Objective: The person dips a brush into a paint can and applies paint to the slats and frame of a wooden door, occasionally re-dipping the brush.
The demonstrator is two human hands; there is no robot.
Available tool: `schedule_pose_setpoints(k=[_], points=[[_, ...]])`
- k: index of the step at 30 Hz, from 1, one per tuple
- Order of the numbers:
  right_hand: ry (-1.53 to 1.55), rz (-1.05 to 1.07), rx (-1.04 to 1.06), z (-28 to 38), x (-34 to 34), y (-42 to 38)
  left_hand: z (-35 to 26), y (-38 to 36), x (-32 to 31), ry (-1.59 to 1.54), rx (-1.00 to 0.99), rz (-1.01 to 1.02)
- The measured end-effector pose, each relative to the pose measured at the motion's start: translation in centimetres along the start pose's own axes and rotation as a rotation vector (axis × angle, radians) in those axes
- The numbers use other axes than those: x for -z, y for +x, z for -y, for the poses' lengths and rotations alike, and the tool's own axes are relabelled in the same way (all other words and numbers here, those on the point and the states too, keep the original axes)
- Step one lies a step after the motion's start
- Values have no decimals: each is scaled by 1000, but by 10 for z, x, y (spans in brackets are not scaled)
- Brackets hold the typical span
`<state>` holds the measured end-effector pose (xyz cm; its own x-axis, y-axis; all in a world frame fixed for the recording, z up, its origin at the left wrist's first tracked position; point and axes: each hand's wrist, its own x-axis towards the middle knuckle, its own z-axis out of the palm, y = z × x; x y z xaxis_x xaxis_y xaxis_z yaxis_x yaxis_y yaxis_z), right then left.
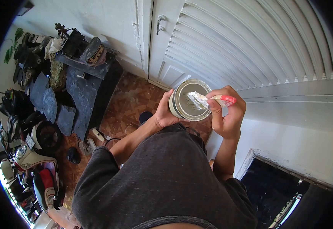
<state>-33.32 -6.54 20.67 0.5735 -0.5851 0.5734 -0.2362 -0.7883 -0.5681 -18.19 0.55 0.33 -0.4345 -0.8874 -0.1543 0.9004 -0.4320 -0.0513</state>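
Observation:
My left hand is wrapped round the left side of an open paint can, its mouth tipped up toward me. White-grey paint coats the inside. My right hand grips a paintbrush by its handle, which has a red end. The brush's bristles are covered in white paint and overlap the can's mouth. Part of the handle is hidden behind my fingers.
A white louvred door with a metal handle stands ahead. To the left are a dark cabinet, broken slabs and a parked scooter. A power strip lies on the tiled floor.

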Motion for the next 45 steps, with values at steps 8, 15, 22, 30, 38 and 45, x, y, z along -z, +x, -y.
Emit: schedule_pose_setpoints(k=[8,15,22,30,38,45], points=[[-45,51,9,-2,-5,0,5,3,-3,85,12,-24],[-62,60,11,-6,-7,-1,7,6,-3,88,21,-6],[-38,47,23,-9,-3,-1,8,5,-6,65,14,-39],[129,-133,-150,-14,13,-14,6,9,6,60,6,-42],[157,-332,-206,-36,16,-33,-1,8,4,69,8,-27],[193,-408,-169,-36,12,-25,-10,6,1,52,4,-28]])
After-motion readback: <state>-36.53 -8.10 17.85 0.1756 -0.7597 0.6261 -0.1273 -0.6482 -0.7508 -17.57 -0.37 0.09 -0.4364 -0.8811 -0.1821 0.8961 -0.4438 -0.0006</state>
